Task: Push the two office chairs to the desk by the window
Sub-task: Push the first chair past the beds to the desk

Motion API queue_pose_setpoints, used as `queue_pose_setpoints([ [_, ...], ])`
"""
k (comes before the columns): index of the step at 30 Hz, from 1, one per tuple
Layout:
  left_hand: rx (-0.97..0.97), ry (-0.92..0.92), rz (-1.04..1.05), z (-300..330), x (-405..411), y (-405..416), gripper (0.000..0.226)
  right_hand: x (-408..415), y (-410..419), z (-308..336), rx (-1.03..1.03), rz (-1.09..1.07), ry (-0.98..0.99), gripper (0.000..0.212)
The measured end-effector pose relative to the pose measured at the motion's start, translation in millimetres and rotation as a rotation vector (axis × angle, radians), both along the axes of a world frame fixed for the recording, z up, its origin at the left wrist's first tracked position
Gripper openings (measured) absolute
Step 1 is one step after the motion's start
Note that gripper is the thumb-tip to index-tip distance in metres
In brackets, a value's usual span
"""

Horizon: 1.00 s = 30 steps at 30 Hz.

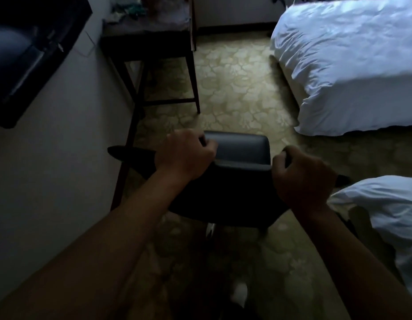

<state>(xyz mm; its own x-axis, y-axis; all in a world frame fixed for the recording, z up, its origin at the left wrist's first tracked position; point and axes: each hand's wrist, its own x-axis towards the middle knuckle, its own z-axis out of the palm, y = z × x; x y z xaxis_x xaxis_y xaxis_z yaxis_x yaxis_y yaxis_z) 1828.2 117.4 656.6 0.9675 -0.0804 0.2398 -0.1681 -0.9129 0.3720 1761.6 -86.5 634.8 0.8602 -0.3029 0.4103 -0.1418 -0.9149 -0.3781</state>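
Basically both hands were clamped on the dark office chair [237, 158]: left hand [186, 155] curled over the backrest's top left corner, right hand [301, 176] fisted around its top right corner. Chair stood on the patterned carpet [237, 88], between the white wall [62, 158] and the bed [352, 65]. Dark wooden desk [149, 42] sat ahead along the wall, cluttered on top, apart from the chair. Second white bedding corner [389, 209] just beside the right wrist.

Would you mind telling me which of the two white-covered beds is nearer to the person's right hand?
The near bed at the lower right edge, whose corner lies just beside the right hand gripping the chair. The other bed lies farther ahead across the carpet.
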Motion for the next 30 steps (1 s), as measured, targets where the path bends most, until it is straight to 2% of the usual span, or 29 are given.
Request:
queue_pose_setpoints([
  [2,0.033,0.002,0.052,0.3,26.0,0.4,0.042,27.4,0.9,-5.8,-0.041,-0.029,0.018,0.035],
  [4,0.056,-0.026,0.034,-6.2,63.4,2.0,0.039,64.8,1.9,-12.4,-0.051,-0.029,-0.044,0.033],
  [14,0.022,0.094,0.0,-3.8,189.4,20.9,0.036,187.1,17.9,-10.2,-0.027,-0.026,-0.009,0.026],
  [22,0.046,0.041,-0.125,0.0,245.8,43.8,0.035,221.2,45.5,-6.9,0.049,-0.078,0.043,0.032],
  [30,-0.002,0.023,-0.358,-3.8,302.3,110.9,0.032,231.3,138.7,-6.2,-0.069,-0.325,-0.005,0.03],
])
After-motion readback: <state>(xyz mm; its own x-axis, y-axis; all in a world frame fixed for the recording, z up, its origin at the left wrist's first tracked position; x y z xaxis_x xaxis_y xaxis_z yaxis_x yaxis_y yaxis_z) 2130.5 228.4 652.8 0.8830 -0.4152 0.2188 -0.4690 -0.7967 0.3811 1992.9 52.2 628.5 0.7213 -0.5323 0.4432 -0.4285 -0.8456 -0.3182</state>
